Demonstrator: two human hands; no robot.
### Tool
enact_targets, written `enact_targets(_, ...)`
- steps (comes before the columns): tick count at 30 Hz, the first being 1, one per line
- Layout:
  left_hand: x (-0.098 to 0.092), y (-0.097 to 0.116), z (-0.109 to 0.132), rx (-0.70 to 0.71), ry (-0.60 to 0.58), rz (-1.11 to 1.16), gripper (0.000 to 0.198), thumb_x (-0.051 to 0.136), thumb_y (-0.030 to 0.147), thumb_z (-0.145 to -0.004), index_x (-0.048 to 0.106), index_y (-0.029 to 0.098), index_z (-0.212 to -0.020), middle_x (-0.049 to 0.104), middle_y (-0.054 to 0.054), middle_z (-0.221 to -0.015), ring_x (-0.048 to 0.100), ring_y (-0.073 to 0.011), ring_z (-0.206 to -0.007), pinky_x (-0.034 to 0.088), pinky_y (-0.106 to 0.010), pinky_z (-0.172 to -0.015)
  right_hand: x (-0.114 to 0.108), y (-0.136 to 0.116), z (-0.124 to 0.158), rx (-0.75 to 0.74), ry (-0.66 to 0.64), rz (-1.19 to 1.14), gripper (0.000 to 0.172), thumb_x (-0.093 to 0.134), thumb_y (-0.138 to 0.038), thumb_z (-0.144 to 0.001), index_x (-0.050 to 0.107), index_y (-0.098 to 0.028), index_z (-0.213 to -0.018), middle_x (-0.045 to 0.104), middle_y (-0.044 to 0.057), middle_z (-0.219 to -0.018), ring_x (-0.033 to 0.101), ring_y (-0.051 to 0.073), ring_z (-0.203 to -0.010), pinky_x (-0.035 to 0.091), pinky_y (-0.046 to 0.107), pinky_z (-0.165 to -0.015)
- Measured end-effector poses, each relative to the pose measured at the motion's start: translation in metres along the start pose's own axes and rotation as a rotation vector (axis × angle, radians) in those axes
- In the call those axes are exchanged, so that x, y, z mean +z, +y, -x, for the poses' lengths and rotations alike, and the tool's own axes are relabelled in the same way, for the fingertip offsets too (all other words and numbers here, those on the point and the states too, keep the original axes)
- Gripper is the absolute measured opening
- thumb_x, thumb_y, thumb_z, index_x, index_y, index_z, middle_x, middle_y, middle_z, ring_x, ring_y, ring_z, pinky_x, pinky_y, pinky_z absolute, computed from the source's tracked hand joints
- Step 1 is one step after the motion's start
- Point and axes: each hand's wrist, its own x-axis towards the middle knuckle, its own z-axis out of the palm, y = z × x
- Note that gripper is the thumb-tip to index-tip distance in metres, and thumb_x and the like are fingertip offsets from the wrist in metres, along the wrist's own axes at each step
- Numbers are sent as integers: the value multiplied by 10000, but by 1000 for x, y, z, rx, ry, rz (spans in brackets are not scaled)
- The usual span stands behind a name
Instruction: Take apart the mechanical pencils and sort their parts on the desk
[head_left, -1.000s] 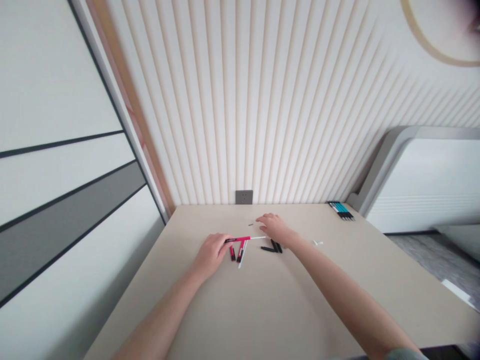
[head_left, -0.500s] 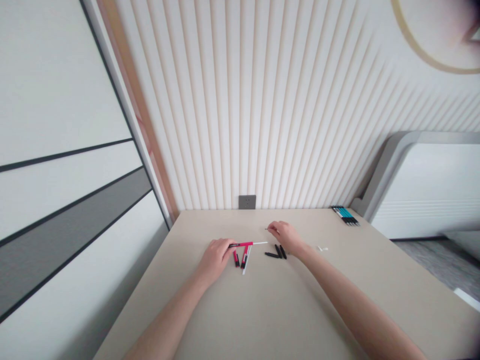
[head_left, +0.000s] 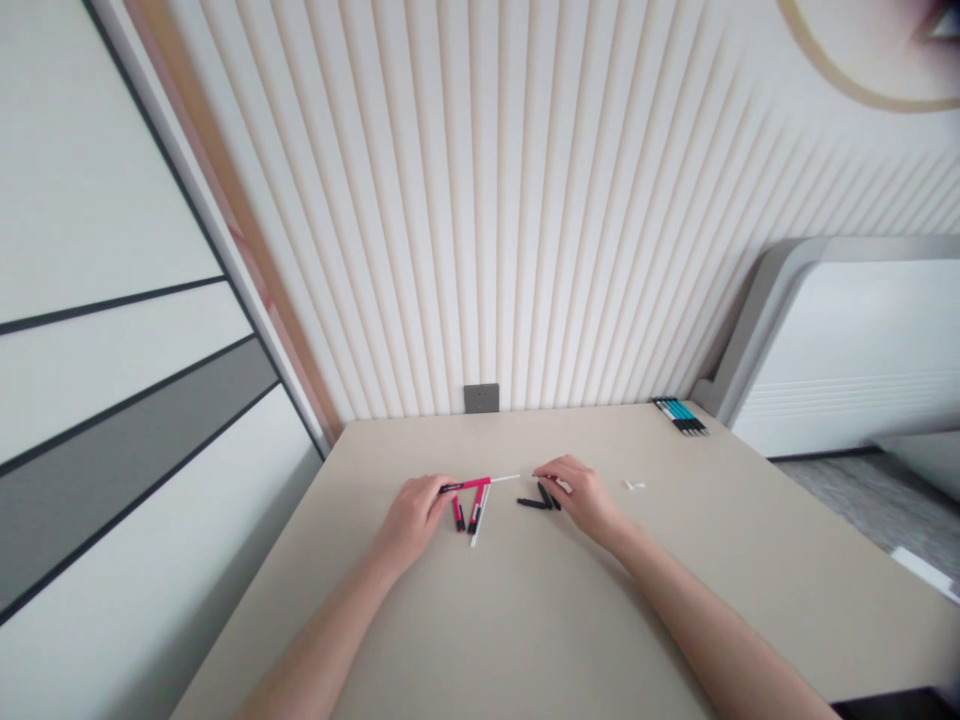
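A beige desk [head_left: 525,620] under a ribbed wall [head_left: 480,200]: two hands lie apart among small pen parts.
The left hand [head_left: 411,520] closes on a red pen barrel [head_left: 469,486] with a thin white rod [head_left: 506,478]; a firm hold near the end seems best to keep the rod steady. The right hand [head_left: 581,497] is right of the barrel, touching black pen pieces [head_left: 536,503]; if it holds something, I cannot tell. Red pieces [head_left: 458,513] lie below the barrel.

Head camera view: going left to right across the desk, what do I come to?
Left hand, short red-and-black pen piece, black pen pieces, right hand, small white piece, row of teal-and-black pens.
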Motion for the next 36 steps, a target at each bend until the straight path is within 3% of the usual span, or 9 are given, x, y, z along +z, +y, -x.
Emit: enact_targets(36, -1, 7, -1, 25, -39, 5, 158, 458, 282, -973, 585, 224, -1048, 686, -24, -933, 624, -184, -874, 454, -324, -808, -3, -21, -1, 3, -53, -49, 220, 481, -278, -959, 692, -218, -974, 688, 71, -924, 630, 185, -880, 513, 322, -796)
